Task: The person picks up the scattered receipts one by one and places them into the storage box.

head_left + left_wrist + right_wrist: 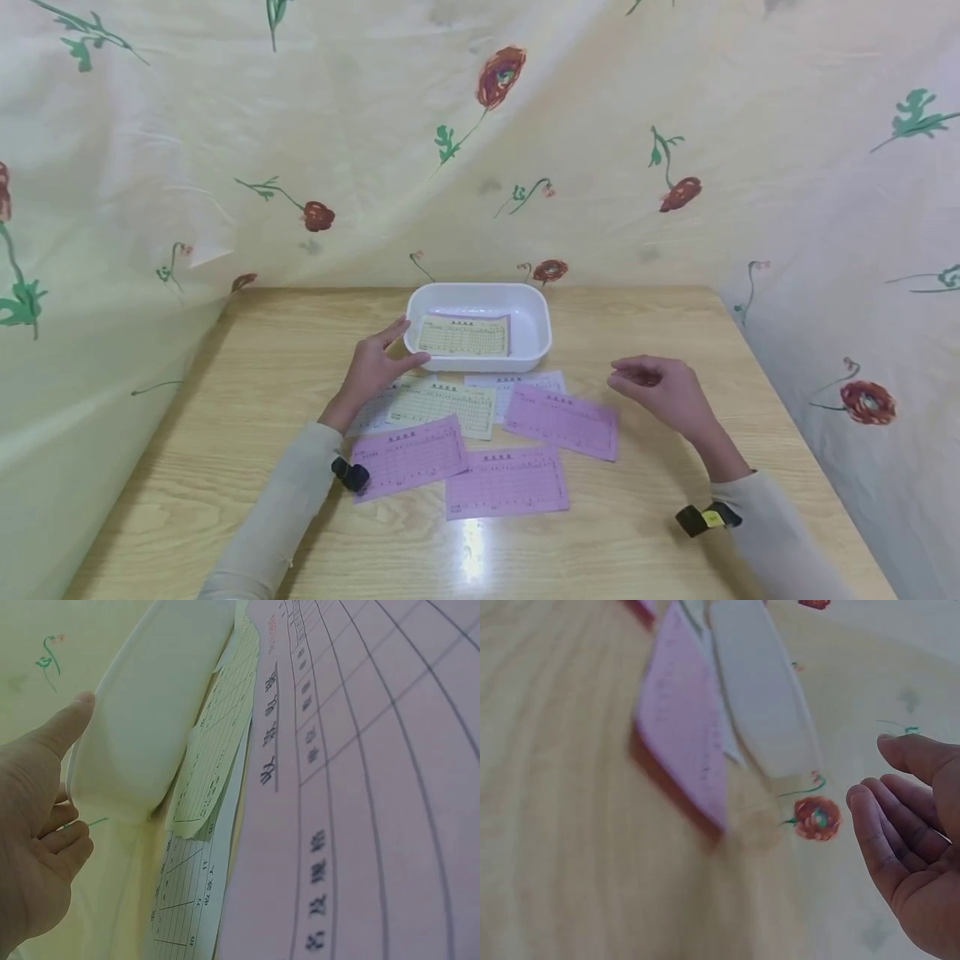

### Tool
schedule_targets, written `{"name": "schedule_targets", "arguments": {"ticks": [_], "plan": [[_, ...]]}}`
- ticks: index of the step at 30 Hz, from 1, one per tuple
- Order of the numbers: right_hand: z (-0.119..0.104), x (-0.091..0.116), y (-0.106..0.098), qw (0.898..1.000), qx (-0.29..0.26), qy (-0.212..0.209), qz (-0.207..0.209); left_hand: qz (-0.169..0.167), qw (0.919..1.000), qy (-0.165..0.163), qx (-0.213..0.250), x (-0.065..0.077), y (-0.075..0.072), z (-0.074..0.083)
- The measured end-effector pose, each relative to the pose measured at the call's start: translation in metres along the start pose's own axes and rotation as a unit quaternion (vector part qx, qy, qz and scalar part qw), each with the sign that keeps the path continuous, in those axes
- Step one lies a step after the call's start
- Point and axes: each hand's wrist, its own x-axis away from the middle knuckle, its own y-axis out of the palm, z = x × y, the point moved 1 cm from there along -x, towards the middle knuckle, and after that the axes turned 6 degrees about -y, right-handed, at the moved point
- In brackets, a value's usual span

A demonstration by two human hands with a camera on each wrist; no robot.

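My left hand point(372, 364) holds the left end of a white plastic tub point(528, 364), with the thumb on its front rim and the fingers at its left side. Inside the tub lies a pale yellow receipt slip point(462, 336) on top of a pink one, whose edge shows. In the left wrist view the thumb meets the rim of the tub point(142, 712), and the other fingers curl beside its end. To the right, my right hand point(663, 390) hovers above the table with nothing in it, its fingers loosely bent. The pink slip point(562, 422) is nearest to it.
In front of the tub, two more pink slips point(510, 483) lie on the wooden table point(285, 333). A yellow-green slip point(446, 408) and a white slip point(555, 383) lie partly under others, and another pale slip point(367, 417) is half hidden. Flowered cloth point(375, 125) hangs behind and at both sides.
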Motion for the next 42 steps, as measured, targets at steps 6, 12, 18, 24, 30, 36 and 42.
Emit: {"name": "schedule_targets", "arguments": {"ticks": [6,12,18,24,30,36,42], "plan": [[0.012,0.016,0.011,0.999,0.015,0.035,-0.012,0.001,1.0,-0.006,-0.007,-0.001,0.0,-0.001],[0.021,0.026,0.017,0.997,0.018,0.074,-0.02,0.001,0.9999,-0.002,-0.015,-0.002,0.001,-0.001],[0.028,0.029,0.021,0.995,0.014,0.099,-0.026,0.005,0.9998,0.0,-0.018,-0.002,0.002,-0.001],[0.031,0.029,0.025,0.994,0.027,0.099,-0.029,0.006,0.9998,0.0,-0.019,-0.002,0.002,-0.001],[0.033,0.03,0.028,0.993,0.027,0.11,-0.04,0.006,0.9998,0.0,-0.02,-0.002,0.003,-0.002],[0.033,0.028,0.033,0.992,0.03,0.112,-0.046,0.008,0.9997,0.0,-0.022,-0.002,0.003,-0.002],[0.03,0.026,0.036,0.991,0.04,0.113,-0.054,0.008,0.9997,0.002,-0.023,-0.002,0.003,-0.003]]}}
